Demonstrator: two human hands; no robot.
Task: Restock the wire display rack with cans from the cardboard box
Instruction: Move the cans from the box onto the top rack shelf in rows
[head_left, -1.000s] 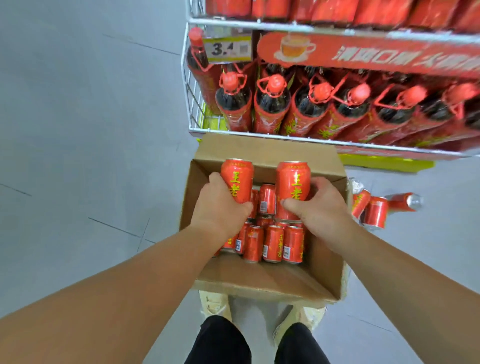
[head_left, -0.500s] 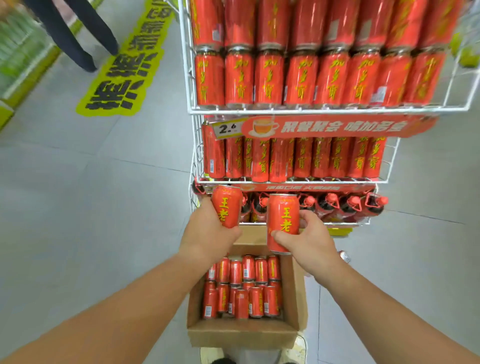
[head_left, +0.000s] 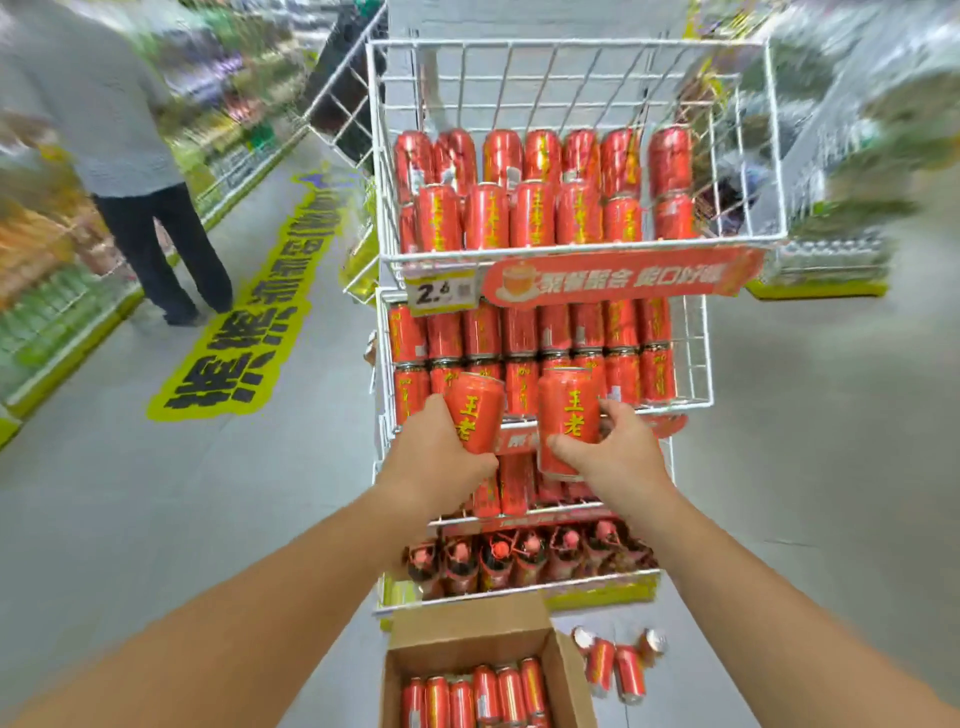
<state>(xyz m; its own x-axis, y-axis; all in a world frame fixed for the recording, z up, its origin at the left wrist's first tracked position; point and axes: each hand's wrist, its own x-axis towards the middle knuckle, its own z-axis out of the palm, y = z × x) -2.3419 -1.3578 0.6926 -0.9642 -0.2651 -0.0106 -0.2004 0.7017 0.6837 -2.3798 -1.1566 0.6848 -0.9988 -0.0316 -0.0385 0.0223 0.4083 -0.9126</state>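
My left grip (head_left: 436, 460) is curled round the lower half of one red can (head_left: 475, 413), which leans a little to the right. My right grip (head_left: 618, 452) is wrapped round a second can (head_left: 569, 415), thumb across its front, and that one stands nearly upright. The two cans are side by side with a narrow gap between them. I have them raised in front of the wire display rack (head_left: 769, 156), level with the bottom of its second tier.

That tier is packed with stacked cans (head_left: 519, 332). The top basket above it has a double layer of cans (head_left: 530, 208) across its left and middle, with bare wire at its right end. A price tag (head_left: 441, 293) and a red banner (head_left: 623, 278) hang on the top basket's front rail. Red-capped bottles (head_left: 519, 558) fill a lower tier.

The cardboard box (head_left: 467, 623) sits on the floor at the rack's foot, open, with a row of upright cans (head_left: 478, 691) inside. A few loose cans (head_left: 615, 667) lie on the floor just to its right. A blurred person (head_left: 140, 156) stands in the aisle, far left.
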